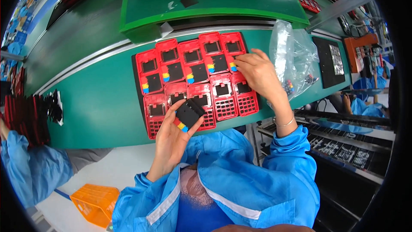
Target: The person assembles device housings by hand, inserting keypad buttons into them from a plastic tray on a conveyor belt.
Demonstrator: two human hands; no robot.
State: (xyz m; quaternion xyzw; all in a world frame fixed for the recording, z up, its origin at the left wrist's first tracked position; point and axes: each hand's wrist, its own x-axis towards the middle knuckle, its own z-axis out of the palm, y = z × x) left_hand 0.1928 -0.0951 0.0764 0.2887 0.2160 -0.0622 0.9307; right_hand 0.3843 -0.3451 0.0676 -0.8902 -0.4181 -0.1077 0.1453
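Observation:
My left hand (172,135) holds a stack of black rubber keypads (190,114) by its edges, above the near row of housings. Red, yellow and blue keys show along the stack's lower left side. My right hand (259,72) reaches to the far-right red plastic housing (232,38), fingers bent together at its keypad area; the fingertips partly hide what they touch. Several red housings (166,45) lie in two rows on a black board (140,87). Those in the far row have black keypads with coloured keys; in the near row, bare key holes (226,111) show.
A clear plastic bag (296,56) with small coloured parts lies right of the housings, beside a black tray (328,62). A green raised shelf (214,6) bounds the far side. Red parts (25,120) stand stacked left, near another person's blue sleeve (32,167). An orange crate (95,204) sits below.

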